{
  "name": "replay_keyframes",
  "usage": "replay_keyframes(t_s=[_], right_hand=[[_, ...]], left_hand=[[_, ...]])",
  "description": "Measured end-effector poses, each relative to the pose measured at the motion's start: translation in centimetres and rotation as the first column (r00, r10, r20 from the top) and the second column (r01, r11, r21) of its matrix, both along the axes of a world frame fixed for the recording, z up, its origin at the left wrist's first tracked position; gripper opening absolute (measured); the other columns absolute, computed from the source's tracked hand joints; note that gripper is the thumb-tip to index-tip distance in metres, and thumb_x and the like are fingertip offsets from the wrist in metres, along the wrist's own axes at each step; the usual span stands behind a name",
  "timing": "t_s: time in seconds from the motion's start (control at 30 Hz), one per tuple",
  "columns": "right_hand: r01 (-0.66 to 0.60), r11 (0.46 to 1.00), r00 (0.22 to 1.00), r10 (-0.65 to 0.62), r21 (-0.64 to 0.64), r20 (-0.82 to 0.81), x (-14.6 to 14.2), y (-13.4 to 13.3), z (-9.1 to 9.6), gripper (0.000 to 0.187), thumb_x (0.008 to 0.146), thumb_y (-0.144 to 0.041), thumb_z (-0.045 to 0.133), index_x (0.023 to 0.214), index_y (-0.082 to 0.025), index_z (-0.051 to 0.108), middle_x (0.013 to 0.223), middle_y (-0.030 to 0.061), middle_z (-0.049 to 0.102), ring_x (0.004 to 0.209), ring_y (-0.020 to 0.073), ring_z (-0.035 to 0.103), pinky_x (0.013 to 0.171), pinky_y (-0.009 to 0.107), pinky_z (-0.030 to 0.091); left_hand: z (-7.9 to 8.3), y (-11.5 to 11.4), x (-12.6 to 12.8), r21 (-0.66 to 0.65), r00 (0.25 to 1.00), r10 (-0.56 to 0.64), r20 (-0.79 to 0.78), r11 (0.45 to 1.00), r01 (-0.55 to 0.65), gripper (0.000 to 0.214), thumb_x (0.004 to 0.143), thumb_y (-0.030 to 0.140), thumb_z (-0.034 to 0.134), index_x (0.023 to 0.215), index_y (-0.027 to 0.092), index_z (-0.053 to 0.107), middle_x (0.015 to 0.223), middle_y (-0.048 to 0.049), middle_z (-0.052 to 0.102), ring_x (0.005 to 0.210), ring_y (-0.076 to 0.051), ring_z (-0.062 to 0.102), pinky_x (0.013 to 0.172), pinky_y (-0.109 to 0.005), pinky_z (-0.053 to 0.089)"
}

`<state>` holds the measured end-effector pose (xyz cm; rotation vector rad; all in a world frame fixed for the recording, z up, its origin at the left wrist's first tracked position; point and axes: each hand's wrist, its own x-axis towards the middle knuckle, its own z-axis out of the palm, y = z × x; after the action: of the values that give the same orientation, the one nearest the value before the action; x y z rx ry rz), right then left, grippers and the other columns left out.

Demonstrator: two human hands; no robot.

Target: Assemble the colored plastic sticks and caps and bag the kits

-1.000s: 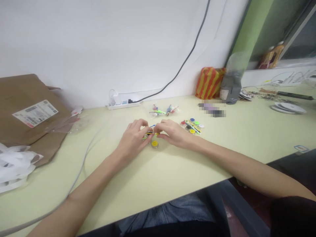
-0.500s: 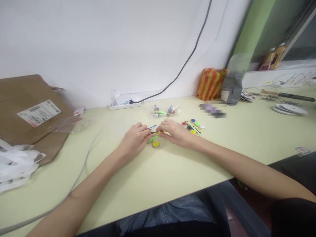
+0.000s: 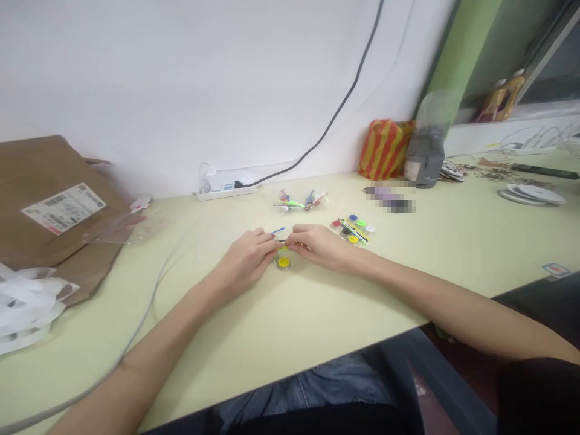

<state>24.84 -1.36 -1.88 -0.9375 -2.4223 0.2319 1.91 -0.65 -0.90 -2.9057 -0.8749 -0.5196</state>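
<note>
My left hand [image 3: 251, 254] is closed in a pinch, its fingertips almost meeting those of my right hand. Small thin plastic arrows are held between the two hands; a blue arrow [image 3: 278, 231] points out past the left fingers. My right hand [image 3: 312, 244] pinches the other end of the thin pieces, where a bit of yellow and black shows. The fingers hide most of them. Just below the fingertips, a small clear round piece with a yellow top [image 3: 284, 262] rests on the table. Right of my right hand lies a group of similar coloured round pieces [image 3: 353, 240] with several arrows across them.
A clear bag of colourful small parts [image 3: 294, 204] lies behind my hands, near a power strip [image 3: 226, 191] with a black cable. A brown paper package [image 3: 40, 199] and a grey cable [image 3: 151, 302] are at left. A striped bag [image 3: 385, 151] and grey pouch [image 3: 426, 160] stand back right.
My fingertips have drawn closer together, the right hand's fingers closing further over the thin pieces. Less of the yellow and the green shows between them. The view has shifted slightly.
</note>
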Motion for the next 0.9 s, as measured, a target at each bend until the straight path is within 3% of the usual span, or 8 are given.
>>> replay_keyframes(t_s=[0.17,0.37,0.6,0.73,0.9], right_hand=[[0.083,0.992,0.991,-0.093,-0.093,-0.100,-0.35,-0.11,0.24,0.027,0.103,-0.022,0.044,0.092,-0.014,0.067,0.085,0.0055,0.065,0.076,0.0146,0.056,0.068,0.025,0.035],[0.054,0.966,0.988,-0.089,-0.253,-0.128,-0.22,-0.09,0.13,0.028,0.101,-0.026,0.045,0.078,-0.016,0.058,0.067,-0.0024,0.051,0.062,0.0110,0.043,0.060,0.025,0.027],[0.092,0.965,0.979,-0.132,-0.245,-0.153,-0.33,-0.54,0.16,0.013,0.101,-0.026,0.044,0.095,-0.019,0.054,0.068,-0.0046,0.047,0.062,0.0111,0.039,0.061,0.024,0.027],[0.065,0.955,0.977,-0.120,-0.290,-0.176,-0.33,-0.58,0.17,0.014,0.101,-0.031,0.045,0.095,-0.020,0.051,0.066,-0.0057,0.046,0.060,0.0112,0.039,0.059,0.024,0.025],[0.024,0.942,0.982,-0.085,-0.333,-0.169,-0.31,-0.74,0.01,0.015,0.100,-0.034,0.046,0.094,-0.021,0.050,0.066,-0.0058,0.048,0.060,0.0115,0.040,0.059,0.024,0.027]], left_hand=[[0.11,-0.01,-0.07,0.024,0.999,0.002,-0.035,1.000,-0.001,0.030,0.102,0.018,0.040,0.112,0.020,0.068,0.091,-0.0067,0.066,0.083,-0.021,0.051,0.074,-0.036,0.041],[-0.04,0.03,0.12,0.028,1.000,0.014,-0.027,1.000,-0.013,0.029,0.104,0.028,0.041,0.107,0.021,0.070,0.087,-0.0052,0.065,0.081,-0.021,0.049,0.072,-0.035,0.038],[0.50,-0.51,0.46,-0.047,0.996,0.090,-0.016,0.995,-0.091,0.036,0.104,0.027,0.035,0.073,0.019,0.052,0.069,-0.0026,0.050,0.069,-0.019,0.045,0.064,-0.033,0.033],[0.53,-0.66,0.40,-0.107,0.993,0.117,-0.006,0.987,-0.117,0.036,0.104,0.029,0.034,0.071,0.020,0.045,0.070,-0.0014,0.044,0.066,-0.018,0.043,0.064,-0.032,0.033],[0.16,-0.40,0.14,-0.145,0.994,0.106,-0.013,0.984,-0.106,0.035,0.104,0.029,0.034,0.075,0.020,0.051,0.076,-0.0032,0.048,0.070,-0.019,0.047,0.067,-0.034,0.037]])
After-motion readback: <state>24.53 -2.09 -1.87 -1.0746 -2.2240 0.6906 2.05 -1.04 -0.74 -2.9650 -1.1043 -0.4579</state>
